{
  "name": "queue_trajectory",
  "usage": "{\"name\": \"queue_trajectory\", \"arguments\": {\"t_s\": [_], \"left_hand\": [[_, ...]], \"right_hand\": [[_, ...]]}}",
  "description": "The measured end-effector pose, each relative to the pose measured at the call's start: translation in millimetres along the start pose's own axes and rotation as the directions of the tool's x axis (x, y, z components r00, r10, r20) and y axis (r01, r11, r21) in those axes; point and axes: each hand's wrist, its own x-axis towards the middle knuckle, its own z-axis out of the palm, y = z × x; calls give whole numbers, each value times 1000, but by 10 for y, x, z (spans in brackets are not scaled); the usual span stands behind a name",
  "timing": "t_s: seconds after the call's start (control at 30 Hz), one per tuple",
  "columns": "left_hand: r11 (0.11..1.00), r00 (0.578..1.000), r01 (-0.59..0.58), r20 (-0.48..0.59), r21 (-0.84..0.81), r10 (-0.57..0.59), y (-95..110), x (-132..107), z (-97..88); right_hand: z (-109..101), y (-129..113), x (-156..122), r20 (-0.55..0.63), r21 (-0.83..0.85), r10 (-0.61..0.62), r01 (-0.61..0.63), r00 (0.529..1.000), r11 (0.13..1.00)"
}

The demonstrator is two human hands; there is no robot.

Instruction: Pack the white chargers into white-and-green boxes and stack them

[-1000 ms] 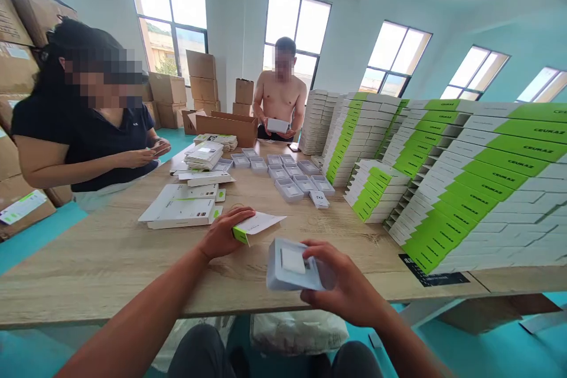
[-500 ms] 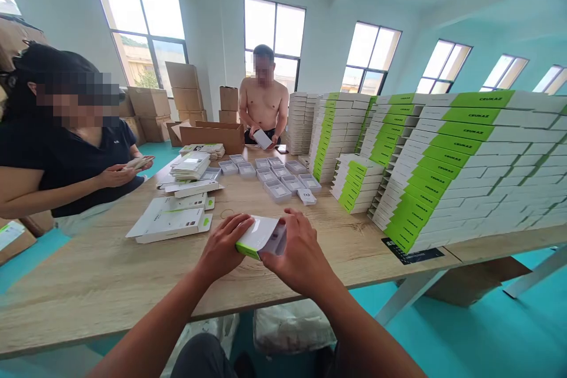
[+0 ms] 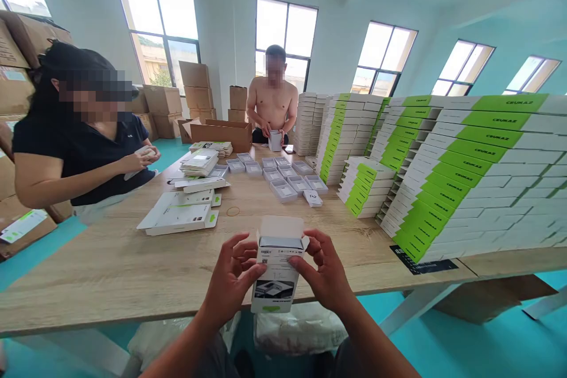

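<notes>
Between my hands, at the table's near edge, a white printed carton (image 3: 277,274) stands upright with its top flap raised and small side flaps out. My left hand (image 3: 237,274) grips its left side, thumb on the printed face. At the right side, my right hand (image 3: 323,269) holds the upper corner by the side flap, thumb on the front. What lies inside the carton is hidden. Beyond it are several clear plastic trays (image 3: 283,190) and a small white box (image 3: 312,198). Flat unfolded cartons (image 3: 179,212) lie to the left.
Tall stacks of white and green boxes (image 3: 465,171) line the table's right side. One person (image 3: 101,147) at the left holds pale items. Another person (image 3: 272,97) across the table handles a white box. An open brown carton (image 3: 225,134) stands at the back, and a rubber band (image 3: 233,211) lies mid-table.
My hands have turned the carton from lying sideways to upright, its open end now at the top and its printed face toward me. The person across has turned their box upright too.
</notes>
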Motion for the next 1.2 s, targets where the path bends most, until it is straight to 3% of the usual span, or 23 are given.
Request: {"name": "queue_trajectory", "arguments": {"t_s": [0.07, 0.23, 0.37, 0.43, 0.5, 0.67, 0.73, 0.83, 0.93, 1.03, 1.2], "left_hand": [[995, 999, -32, 12, 95, 31, -40, -74, -38], [897, 958, -236, 246, 373, 149, 82, -83, -246], [771, 916, -334, 380, 542, 130, 283, -19, -343], [722, 911, -360, 388, 591, 137, 370, -6, -328], [708, 908, -390, 373, 589, 190, 432, -12, -281], [675, 895, -444, 324, 589, 306, 441, -65, -173], [684, 900, -436, 279, 585, 335, 426, -89, -166], [712, 909, -416, 270, 566, 316, 473, -113, -167], [753, 941, -330, 264, 569, 212, 600, -110, -130], [798, 988, -149, 122, 584, 96, 700, -91, -49], [842, 1000, -9, -9, 539, 17, 696, -72, 41]], "right_hand": [[-24, 110, -34, -5, -61, -30, 29, 1000, 998], [-82, 83, -1, 170, -207, -119, 153, 978, 966], [-79, -40, 101, 298, -64, -67, 90, 952, 994], [-73, -87, 139, 324, 38, -31, 20, 946, 999], [-70, -126, 153, 311, 63, -48, 30, 949, 998], [-70, -142, 88, 196, -171, -298, 332, 934, 928], [-71, -140, 60, 173, -207, -354, 385, 919, 899], [-72, -211, 54, 240, -243, -353, 408, 904, 880], [-57, -370, 91, 279, -256, -215, 288, 936, 923], [-18, -506, 147, 241, -225, 5, 51, 971, 973], [38, -543, 215, 172, -154, 196, -170, 965, 973]]}}
